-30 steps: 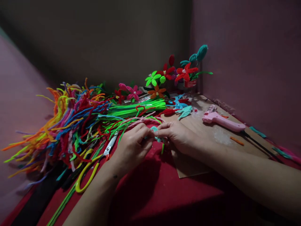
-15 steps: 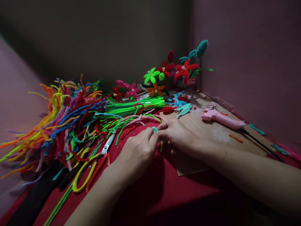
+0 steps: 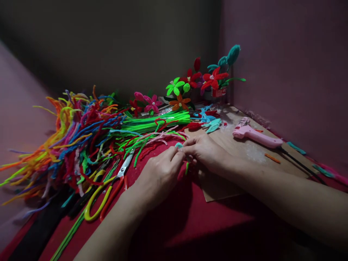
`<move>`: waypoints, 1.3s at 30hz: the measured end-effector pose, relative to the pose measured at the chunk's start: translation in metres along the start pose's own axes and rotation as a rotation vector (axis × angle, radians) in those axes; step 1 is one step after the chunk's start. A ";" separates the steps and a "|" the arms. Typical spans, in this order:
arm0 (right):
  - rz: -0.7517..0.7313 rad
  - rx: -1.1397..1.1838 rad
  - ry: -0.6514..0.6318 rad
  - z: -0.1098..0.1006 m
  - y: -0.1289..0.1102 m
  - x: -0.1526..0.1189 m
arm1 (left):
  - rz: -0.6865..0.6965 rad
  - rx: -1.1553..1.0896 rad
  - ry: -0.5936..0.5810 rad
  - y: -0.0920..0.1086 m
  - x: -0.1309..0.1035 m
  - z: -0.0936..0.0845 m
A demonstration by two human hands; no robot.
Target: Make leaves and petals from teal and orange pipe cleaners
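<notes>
Both hands meet at the middle of the red bench (image 3: 217,224). The left hand (image 3: 159,174) and the right hand (image 3: 206,154) each have a narrow grip, pinching one small teal pipe-cleaner piece (image 3: 178,145) (a green stem (image 3: 187,168) hangs below it). At nine o'clock lie the scissors (image 3: 108,190) and loose pipe cleaners (image 3: 78,137); at two o'clock, a pink glue gun (image 3: 257,136).

- Your teal pipe-cleaner piece (image 3: 178,145) with its green stem.
- Pink glue gun (image 3: 257,136).
- Yellow-handled scissors (image 3: 107,194).
- Red cloth (image 3: 190,224).
- Rainbow pipe-cleaner heap (image 3: 78,137).
- Brown cardboard (image 3: 239,152).
</notes>
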State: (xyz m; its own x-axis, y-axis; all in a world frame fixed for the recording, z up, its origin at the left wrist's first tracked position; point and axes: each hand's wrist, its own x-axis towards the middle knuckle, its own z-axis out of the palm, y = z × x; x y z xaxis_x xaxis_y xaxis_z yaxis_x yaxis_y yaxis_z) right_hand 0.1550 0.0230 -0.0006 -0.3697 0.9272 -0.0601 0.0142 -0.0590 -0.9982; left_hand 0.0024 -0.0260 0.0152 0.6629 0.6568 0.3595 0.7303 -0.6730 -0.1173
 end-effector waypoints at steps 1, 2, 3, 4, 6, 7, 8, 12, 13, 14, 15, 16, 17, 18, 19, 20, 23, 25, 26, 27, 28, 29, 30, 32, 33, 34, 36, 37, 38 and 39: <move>-0.005 0.005 -0.004 -0.001 0.000 0.000 | -0.007 -0.084 0.020 -0.001 0.000 -0.001; -0.010 0.011 -0.007 -0.001 -0.001 0.000 | -0.014 -0.164 0.043 -0.002 0.001 -0.002; -0.016 0.016 -0.009 -0.001 -0.001 0.000 | -0.020 -0.228 0.063 -0.003 0.002 -0.003; -0.017 0.021 -0.011 -0.001 -0.002 0.000 | -0.020 -0.266 0.079 -0.004 0.002 -0.004; -0.014 0.031 -0.014 -0.001 -0.003 -0.001 | -0.002 -0.267 0.099 -0.006 0.002 -0.004; -0.012 0.036 -0.015 -0.001 -0.003 -0.001 | 0.015 -0.245 0.103 -0.006 0.002 -0.004; -0.011 0.040 -0.017 -0.001 -0.003 -0.001 | 0.036 -0.217 0.103 -0.007 0.001 -0.002; -0.007 0.050 -0.031 -0.001 0.001 0.001 | 0.132 -0.103 0.132 -0.007 -0.004 0.003; 0.002 0.055 -0.037 -0.002 0.002 0.002 | 0.151 -0.085 0.139 -0.006 -0.004 0.004; 0.017 0.064 -0.041 -0.002 0.002 0.002 | 0.164 -0.072 0.139 -0.006 -0.005 0.004; 0.035 0.078 -0.044 -0.002 0.003 0.002 | 0.170 -0.066 0.132 -0.005 -0.005 0.005; 0.055 0.098 -0.046 -0.002 0.004 0.003 | 0.171 -0.067 0.117 -0.004 -0.004 0.004; 0.070 0.123 -0.055 -0.001 0.004 0.003 | 0.165 -0.076 0.100 -0.003 -0.003 0.004; 0.078 0.153 -0.066 -0.001 0.003 0.002 | 0.146 -0.091 0.086 -0.002 -0.002 0.003; 0.080 0.187 -0.075 -0.001 0.003 0.002 | 0.109 -0.115 0.087 -0.001 -0.001 0.002; 0.078 0.219 -0.080 -0.001 0.001 0.001 | 0.053 -0.149 0.109 -0.001 0.001 0.000; 0.078 0.280 -0.077 -0.001 -0.006 -0.002 | -0.226 -0.365 0.251 -0.001 0.006 -0.005; 0.088 0.297 -0.071 -0.001 -0.010 -0.004 | -0.450 -0.660 0.289 -0.003 0.009 -0.009; 0.090 0.298 -0.079 -0.001 -0.011 -0.005 | -0.550 -0.835 0.265 -0.004 0.010 -0.010; 0.091 0.297 -0.087 -0.001 -0.012 -0.005 | -0.634 -1.007 0.220 -0.005 0.011 -0.011; 0.088 0.293 -0.095 -0.001 -0.012 -0.005 | -0.696 -1.156 0.170 -0.006 0.011 -0.011; 0.083 0.286 -0.101 -0.001 -0.012 -0.005 | -0.737 -1.270 0.129 -0.007 0.012 -0.011; 0.077 0.282 -0.101 -0.001 -0.012 -0.005 | -0.761 -1.348 0.107 -0.007 0.013 -0.010; 0.080 0.277 -0.092 -0.001 -0.011 -0.005 | -0.785 -1.418 0.101 -0.006 0.014 -0.008; 0.086 0.279 -0.086 -0.001 -0.010 -0.004 | -0.788 -1.422 0.109 -0.005 0.015 -0.007; 0.090 0.281 -0.087 -0.001 -0.009 -0.004 | -0.787 -1.415 0.127 -0.003 0.016 -0.005; 0.096 0.284 -0.094 -0.001 -0.008 -0.003 | -0.786 -1.391 0.164 -0.002 0.017 -0.001; 0.094 0.284 -0.100 -0.001 -0.007 -0.003 | -0.790 -1.380 0.185 -0.001 0.017 0.000; 0.091 0.292 -0.107 -0.001 -0.007 -0.003 | -0.795 -1.375 0.202 -0.001 0.017 0.002; 0.093 0.304 -0.115 -0.001 -0.007 -0.003 | -0.796 -1.375 0.210 -0.001 0.017 0.003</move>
State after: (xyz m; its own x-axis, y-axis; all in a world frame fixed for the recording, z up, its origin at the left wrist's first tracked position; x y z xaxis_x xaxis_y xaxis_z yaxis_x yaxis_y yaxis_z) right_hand 0.1571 0.0209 0.0065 -0.4829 0.8656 -0.1321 -0.2182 -0.2651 -0.9392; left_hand 0.0131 -0.0129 0.0186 0.0861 0.9951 0.0476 0.0895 -0.0554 0.9944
